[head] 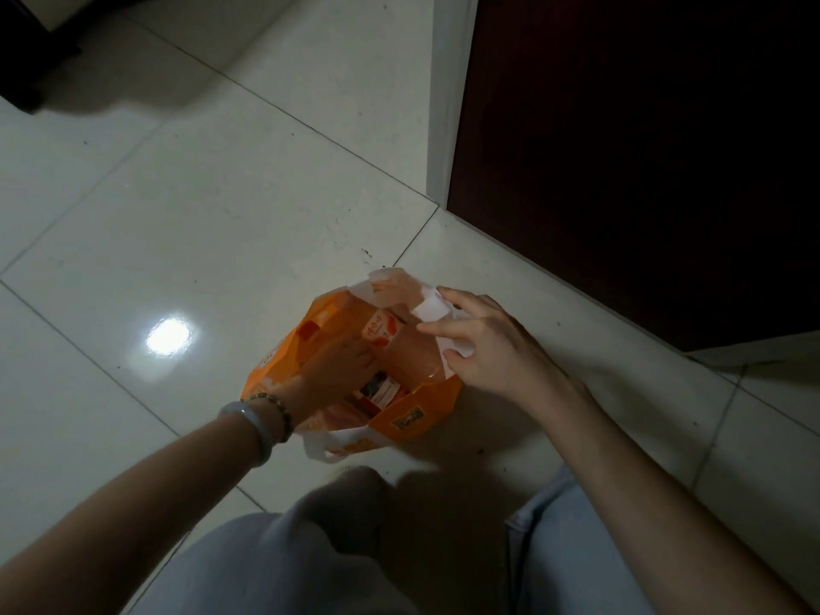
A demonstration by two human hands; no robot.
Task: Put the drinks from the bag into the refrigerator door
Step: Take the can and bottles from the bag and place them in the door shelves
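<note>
An orange bag (417,415) with white handles stands open on the tiled floor. Inside it I see drink cartons: one with a white and red top (377,329) near the far side, another (381,389) nearer me. My left hand (341,366) reaches down inside the bag among the cartons; whether its fingers grip one I cannot tell. My right hand (483,344) holds the bag's white right rim and pulls the mouth apart. The dark red refrigerator door (643,148) stands shut at the upper right.
Glossy white floor tiles (177,215) spread to the left, with a lamp glare. Dark furniture (31,51) sits at the top left corner. My knees in light trousers (310,548) are just below the bag.
</note>
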